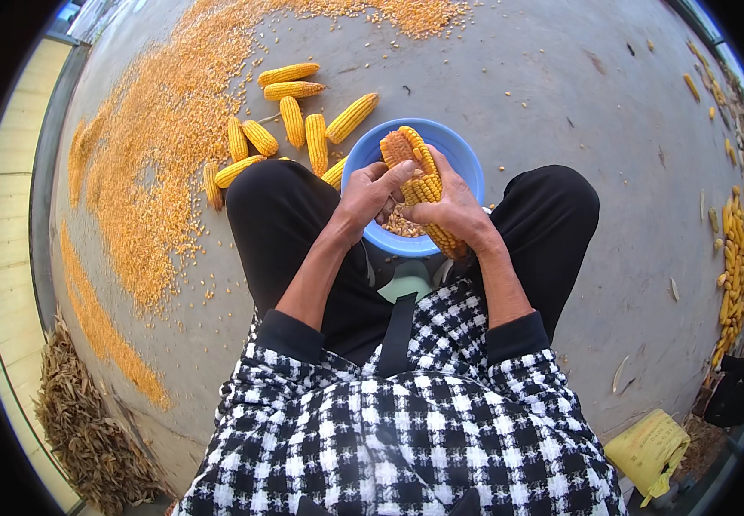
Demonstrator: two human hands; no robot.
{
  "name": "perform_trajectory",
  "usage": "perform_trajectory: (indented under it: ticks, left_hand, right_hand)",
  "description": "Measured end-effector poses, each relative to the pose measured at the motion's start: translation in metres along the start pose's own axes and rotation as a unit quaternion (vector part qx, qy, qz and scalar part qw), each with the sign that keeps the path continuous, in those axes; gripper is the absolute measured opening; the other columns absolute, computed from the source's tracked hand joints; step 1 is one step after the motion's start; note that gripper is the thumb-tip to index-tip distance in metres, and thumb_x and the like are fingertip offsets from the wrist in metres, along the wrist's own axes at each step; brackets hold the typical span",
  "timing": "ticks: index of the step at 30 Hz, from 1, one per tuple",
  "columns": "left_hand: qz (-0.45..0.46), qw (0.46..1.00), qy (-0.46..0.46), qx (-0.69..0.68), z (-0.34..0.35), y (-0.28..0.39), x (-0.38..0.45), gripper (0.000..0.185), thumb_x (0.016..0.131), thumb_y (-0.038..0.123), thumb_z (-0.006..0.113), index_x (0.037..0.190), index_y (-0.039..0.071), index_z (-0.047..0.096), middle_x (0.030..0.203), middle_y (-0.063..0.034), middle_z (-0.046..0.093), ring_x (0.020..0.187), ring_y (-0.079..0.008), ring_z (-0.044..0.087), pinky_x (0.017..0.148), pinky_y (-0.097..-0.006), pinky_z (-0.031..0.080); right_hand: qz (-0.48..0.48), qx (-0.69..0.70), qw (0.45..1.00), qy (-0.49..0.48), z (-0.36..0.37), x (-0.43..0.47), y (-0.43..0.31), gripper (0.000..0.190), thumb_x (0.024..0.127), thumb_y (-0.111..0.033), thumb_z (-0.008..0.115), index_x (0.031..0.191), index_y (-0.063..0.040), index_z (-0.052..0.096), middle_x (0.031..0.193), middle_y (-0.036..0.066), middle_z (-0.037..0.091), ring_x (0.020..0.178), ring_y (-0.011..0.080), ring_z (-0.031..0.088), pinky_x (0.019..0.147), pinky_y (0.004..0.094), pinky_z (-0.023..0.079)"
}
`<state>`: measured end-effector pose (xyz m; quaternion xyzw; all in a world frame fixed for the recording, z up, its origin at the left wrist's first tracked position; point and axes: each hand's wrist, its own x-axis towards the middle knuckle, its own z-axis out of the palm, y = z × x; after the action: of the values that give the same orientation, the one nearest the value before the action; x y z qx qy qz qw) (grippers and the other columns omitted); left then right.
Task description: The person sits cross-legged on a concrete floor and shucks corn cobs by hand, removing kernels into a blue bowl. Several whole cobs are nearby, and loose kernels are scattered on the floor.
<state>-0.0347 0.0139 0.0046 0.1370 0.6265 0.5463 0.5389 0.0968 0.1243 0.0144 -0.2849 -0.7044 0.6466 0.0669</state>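
A partly shelled ear of corn [433, 187] slants over a blue plastic basin [470, 151]. Its upper end shows bare reddish cob, while yellow rows of kernels line the side and lower end. My right hand [454, 203] grips the ear from the right, thumb across its front. From the left, my left hand [366, 195] presses its thumb against the ear's stripped face; its other fingers curl underneath and are partly hidden. Loose kernels [403, 224] lie in the basin below both hands. The basin stands between my knees.
Several whole ears of corn [292, 121] lie left of the basin. Beyond them a broad layer of kernels [146, 168] covers the concrete floor [571, 97]. Dry husks [81, 426] are heaped at lower left. More ears [736, 277] and a yellow sack [649, 448] are at right.
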Motion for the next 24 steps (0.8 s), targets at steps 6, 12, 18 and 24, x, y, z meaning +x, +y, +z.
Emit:
perform_trajectory:
  ticks: [6, 12, 18, 24]
  left_hand:
    - [0.069, 0.997, -0.016, 0.022, 0.010, -0.012, 0.001, 0.045, 0.086, 0.044, 0.071, 0.110, 0.008, 0.060, 0.084, 0.0020, 0.058, 0.065, -0.0047, 0.054, 0.052, -0.0204, 0.042]
    - [0.091, 0.996, 0.019, -0.013, 0.008, -0.016, 0.003, 0.042, 0.088, 0.041, 0.068, 0.111, 0.007, 0.059, 0.092, 0.0005, 0.061, 0.078, -0.0072, 0.059, 0.068, -0.0227, 0.048]
    - [0.039, 0.995, 0.056, -0.075, 0.005, -0.017, 0.004, 0.038, 0.092, 0.045, 0.062, 0.106, 0.009, 0.060, 0.091, 0.0005, 0.062, 0.078, -0.0087, 0.062, 0.070, -0.0248, 0.050]
    - [0.006, 0.990, 0.033, -0.140, 0.004, -0.009, 0.002, 0.050, 0.090, 0.049, 0.065, 0.113, 0.004, 0.060, 0.102, -0.0058, 0.064, 0.093, -0.0134, 0.064, 0.083, -0.0287, 0.051]
  right_hand:
    - [0.001, -0.009, 1.000, -0.019, 0.009, 0.001, -0.002, 0.090, 0.062, -0.016, 0.072, 0.143, -0.006, 0.035, 0.121, 0.016, 0.058, 0.113, 0.0291, 0.057, 0.099, 0.0351, 0.043]
    - [0.031, 0.136, 0.988, -0.073, 0.016, 0.001, 0.002, 0.088, 0.060, -0.017, 0.073, 0.139, -0.002, 0.037, 0.117, 0.015, 0.057, 0.107, 0.0248, 0.058, 0.094, 0.0334, 0.047]
    - [0.036, 0.097, 0.992, -0.074, 0.021, -0.004, 0.002, 0.087, 0.061, -0.017, 0.074, 0.139, -0.003, 0.038, 0.118, 0.013, 0.057, 0.106, 0.0234, 0.058, 0.093, 0.0330, 0.047]
    - [0.041, 0.173, 0.981, -0.082, 0.015, 0.000, 0.001, 0.086, 0.063, -0.015, 0.076, 0.139, -0.001, 0.038, 0.118, 0.013, 0.057, 0.104, 0.0227, 0.059, 0.091, 0.0326, 0.048]
